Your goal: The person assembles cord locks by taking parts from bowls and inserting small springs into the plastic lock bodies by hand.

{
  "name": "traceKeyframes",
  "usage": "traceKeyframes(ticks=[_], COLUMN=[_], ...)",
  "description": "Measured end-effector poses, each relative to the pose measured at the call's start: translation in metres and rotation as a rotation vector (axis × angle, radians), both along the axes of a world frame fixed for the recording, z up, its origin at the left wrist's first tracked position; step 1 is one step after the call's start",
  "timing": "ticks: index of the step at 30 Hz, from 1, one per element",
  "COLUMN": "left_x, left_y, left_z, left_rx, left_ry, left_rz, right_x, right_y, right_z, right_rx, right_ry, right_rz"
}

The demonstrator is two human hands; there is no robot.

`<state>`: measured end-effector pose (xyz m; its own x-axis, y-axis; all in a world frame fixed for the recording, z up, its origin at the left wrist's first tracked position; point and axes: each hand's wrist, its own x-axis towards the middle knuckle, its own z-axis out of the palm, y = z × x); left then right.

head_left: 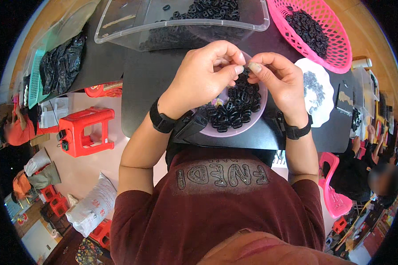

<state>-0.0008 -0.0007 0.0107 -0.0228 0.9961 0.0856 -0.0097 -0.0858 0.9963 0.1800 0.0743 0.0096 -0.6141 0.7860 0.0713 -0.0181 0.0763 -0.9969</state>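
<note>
Above a pale purple bowl [263, 106], my left hand [210, 73] and my right hand [276, 77] meet with their fingertips close together. Both are closed in a pinch around a small black plastic piece [246, 70], mostly hidden by the fingers. Many black oval plastic pieces [234, 108] with holes fill the bowl below. A white plate [326, 99] with a scalloped rim, right of my right hand, bears a heap of tiny dark parts, too small to make out. Black straps circle both my wrists.
A clear plastic bin [181, 24] of black ovals stands at the far side of the dark table [150, 84]. A pink basket [342, 48] holds more black pieces at far right. Left are a black plastic bag [62, 66] and a red stool [82, 132]. Another person [362, 176] sits at right.
</note>
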Motion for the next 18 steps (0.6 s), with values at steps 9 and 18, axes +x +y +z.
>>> traceKeyframes(ticks=[9, 18], left_x=[0.0001, -0.0015], left_y=[0.0001, -0.0002], left_z=[-0.0013, -0.0014], left_rx=[-0.022, -0.015], left_ry=[0.047, 0.102], left_rz=[-0.007, 0.015], right_x=[0.0011, 0.001], right_y=[0.0017, 0.0019], right_z=[-0.002, -0.0015], right_rx=[0.064, 0.038], right_ry=[-0.059, -0.073], right_rz=[0.002, 0.0])
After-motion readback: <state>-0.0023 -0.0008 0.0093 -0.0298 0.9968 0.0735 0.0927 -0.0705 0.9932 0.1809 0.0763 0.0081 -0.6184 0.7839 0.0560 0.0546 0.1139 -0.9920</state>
